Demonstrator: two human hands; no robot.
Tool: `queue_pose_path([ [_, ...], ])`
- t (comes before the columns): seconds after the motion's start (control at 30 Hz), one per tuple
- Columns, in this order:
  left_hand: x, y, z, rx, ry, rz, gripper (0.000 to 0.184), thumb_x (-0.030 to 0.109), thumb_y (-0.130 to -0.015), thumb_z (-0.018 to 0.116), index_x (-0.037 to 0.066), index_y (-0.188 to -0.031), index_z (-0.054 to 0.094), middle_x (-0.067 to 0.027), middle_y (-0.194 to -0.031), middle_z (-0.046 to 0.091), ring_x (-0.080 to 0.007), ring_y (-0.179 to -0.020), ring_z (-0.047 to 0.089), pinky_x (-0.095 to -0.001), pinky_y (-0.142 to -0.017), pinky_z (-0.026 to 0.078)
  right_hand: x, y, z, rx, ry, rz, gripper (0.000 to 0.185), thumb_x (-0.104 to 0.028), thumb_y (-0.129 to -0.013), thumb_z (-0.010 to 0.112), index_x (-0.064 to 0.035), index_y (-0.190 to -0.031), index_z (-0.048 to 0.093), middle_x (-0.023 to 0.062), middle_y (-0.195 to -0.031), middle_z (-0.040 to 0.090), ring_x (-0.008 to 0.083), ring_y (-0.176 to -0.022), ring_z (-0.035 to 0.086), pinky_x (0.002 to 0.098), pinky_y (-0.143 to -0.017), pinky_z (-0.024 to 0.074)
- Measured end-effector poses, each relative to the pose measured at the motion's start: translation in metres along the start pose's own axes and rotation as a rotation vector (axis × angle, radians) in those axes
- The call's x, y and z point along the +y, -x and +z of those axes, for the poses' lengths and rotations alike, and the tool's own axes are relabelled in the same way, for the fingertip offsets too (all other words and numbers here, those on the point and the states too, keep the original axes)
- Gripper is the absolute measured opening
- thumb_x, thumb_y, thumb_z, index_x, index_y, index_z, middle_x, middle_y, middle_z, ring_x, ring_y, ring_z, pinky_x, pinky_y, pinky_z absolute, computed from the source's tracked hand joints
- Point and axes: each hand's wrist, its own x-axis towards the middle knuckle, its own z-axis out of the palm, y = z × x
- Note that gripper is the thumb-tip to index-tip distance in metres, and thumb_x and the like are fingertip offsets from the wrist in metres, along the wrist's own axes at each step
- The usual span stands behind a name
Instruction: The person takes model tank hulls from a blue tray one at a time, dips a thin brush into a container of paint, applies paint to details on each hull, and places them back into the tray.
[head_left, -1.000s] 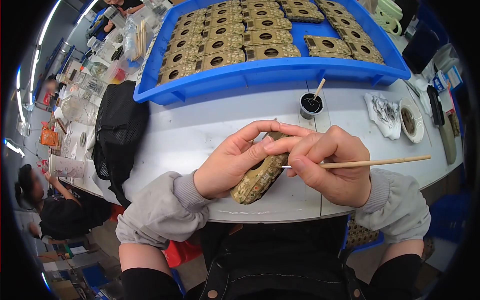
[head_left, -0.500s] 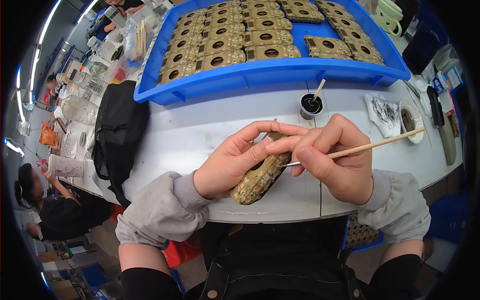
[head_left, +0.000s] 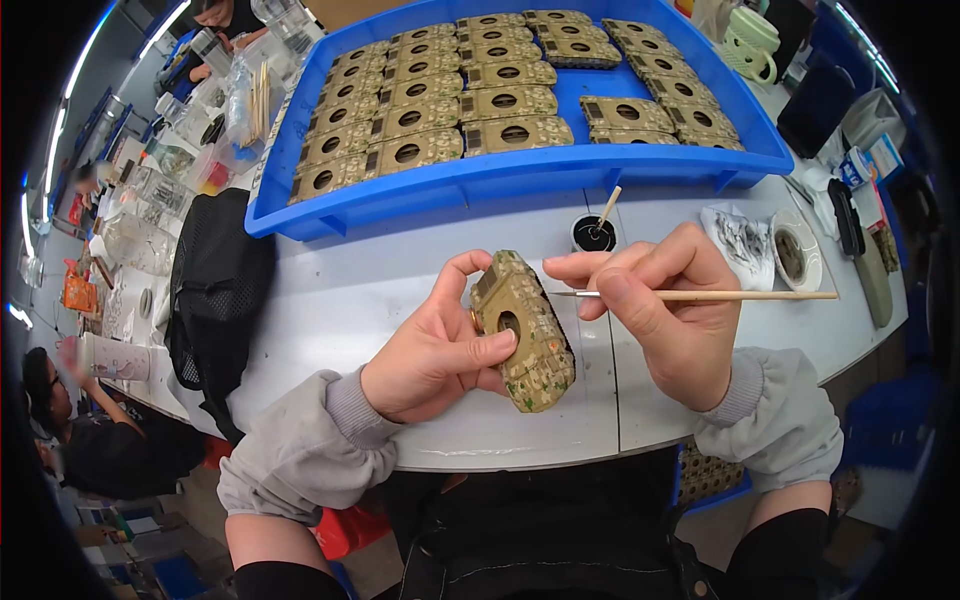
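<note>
A camouflage-patterned model hull (head_left: 527,335) with a round hole in its top is held by my left hand (head_left: 428,352), thumb on the upper face and fingers behind. My right hand (head_left: 672,305) pinches a thin wooden-handled brush (head_left: 750,295). The brush lies nearly level, its fine tip pointing left, close to the hull's right side; whether it touches cannot be told. Beyond the hands stands a small cup of black liquid (head_left: 594,234) with a wooden stick in it. Rows of similar hulls (head_left: 515,133) lie in a large blue tray (head_left: 400,205).
A black mesh bag (head_left: 215,290) lies on the left. At the right are a stained cloth (head_left: 737,245) and a white dish (head_left: 797,250). Plastic containers crowd the far left. Co-workers sit at the left edge (head_left: 100,430) and top left (head_left: 235,25).
My left hand has turned the hull so its top faces up more, and my fingers have shifted on it. The brush has come away from its former spot. The whole view has shifted slightly.
</note>
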Motion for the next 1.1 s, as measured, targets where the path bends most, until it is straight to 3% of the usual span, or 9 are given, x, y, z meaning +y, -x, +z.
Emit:
queue_pose_path([
  [0.17,0.006,0.001,0.005,0.050,0.057,-0.089,0.074,-0.011,-0.082,0.056,0.020,-0.138,0.019,-0.0147,-0.118,0.050,-0.0252,-0.096,0.061,-0.0346,-0.074,0.057,0.002,0.004,0.002,-0.090,0.043,0.002,0.016,0.006,-0.087,0.050,-0.0051,-0.087,0.038,0.0109,-0.073,0.059,0.0373,-0.090,0.064,0.0462,-0.084,0.0514],
  [0.3,0.001,0.000,0.001,-0.013,0.051,-0.056,0.074,-0.012,-0.081,0.055,0.019,-0.138,0.020,-0.0149,-0.121,0.048,-0.0248,-0.096,0.061,-0.0317,-0.073,0.057,0.005,0.009,0.005,-0.037,-0.051,0.009,0.018,0.007,-0.083,0.059,-0.0038,-0.079,0.045,0.0099,-0.076,0.062,0.0324,-0.095,0.065,0.0323,-0.074,0.0548],
  [0.33,0.001,0.001,0.000,-0.011,0.054,-0.056,0.074,-0.012,-0.081,0.055,0.019,-0.138,0.020,-0.0149,-0.121,0.048,-0.0248,-0.096,0.061,-0.0317,-0.073,0.057,0.005,0.009,0.005,-0.039,-0.052,0.012,0.018,0.007,-0.083,0.059,-0.0038,-0.079,0.045,0.0099,-0.076,0.062,0.0324,-0.095,0.065,0.0323,-0.074,0.0548],
  [0.47,0.000,0.001,-0.002,-0.019,0.008,-0.046,0.074,-0.013,-0.081,0.055,0.019,-0.138,0.019,-0.0148,-0.123,0.046,-0.0246,-0.097,0.061,-0.0312,-0.074,0.057,-0.001,0.009,0.001,-0.190,0.064,-0.009,0.018,0.007,-0.086,0.051,-0.0051,-0.087,0.037,0.0135,-0.075,0.059,0.0404,-0.089,0.063,0.0482,-0.082,0.0522],
  [0.67,0.002,0.001,0.001,-0.004,0.018,-0.047,0.075,-0.013,-0.081,0.054,0.018,-0.139,0.019,-0.0147,-0.124,0.045,-0.0244,-0.097,0.061,-0.0300,-0.074,0.057,0.000,0.009,0.002,-0.190,0.070,-0.007,0.020,0.008,-0.086,0.052,-0.0051,-0.087,0.037,0.0138,-0.075,0.059,0.0401,-0.088,0.063,0.0493,-0.082,0.0521],
  [0.8,0.002,0.001,0.003,0.006,0.014,-0.042,0.075,-0.013,-0.081,0.055,0.018,-0.139,0.019,-0.0147,-0.123,0.046,-0.0241,-0.095,0.061,-0.0289,-0.072,0.057,0.007,0.011,0.004,-0.097,0.011,-0.061,0.019,0.007,-0.081,0.061,-0.0037,-0.079,0.045,0.0106,-0.079,0.064,0.0347,-0.095,0.064,0.0354,-0.077,0.0551],
  [0.97,0.001,0.001,-0.001,0.000,0.003,-0.046,0.075,-0.013,-0.081,0.055,0.018,-0.139,0.019,-0.0146,-0.124,0.046,-0.0241,-0.095,0.061,-0.0281,-0.071,0.057,0.001,0.007,0.000,-0.225,0.095,-0.059,0.020,0.007,-0.086,0.053,-0.0053,-0.087,0.037,0.0147,-0.076,0.060,0.0416,-0.091,0.063,0.0478,-0.081,0.0527],
  [1.1,0.001,0.001,0.000,-0.006,0.007,-0.050,0.075,-0.013,-0.081,0.055,0.018,-0.139,0.019,-0.0146,-0.123,0.046,-0.0241,-0.096,0.061,-0.0277,-0.070,0.057,0.001,0.008,0.000,-0.224,0.100,-0.049,0.020,0.007,-0.086,0.053,-0.0053,-0.087,0.037,0.0144,-0.076,0.060,0.0422,-0.093,0.062,0.0466,-0.080,0.0532],
])
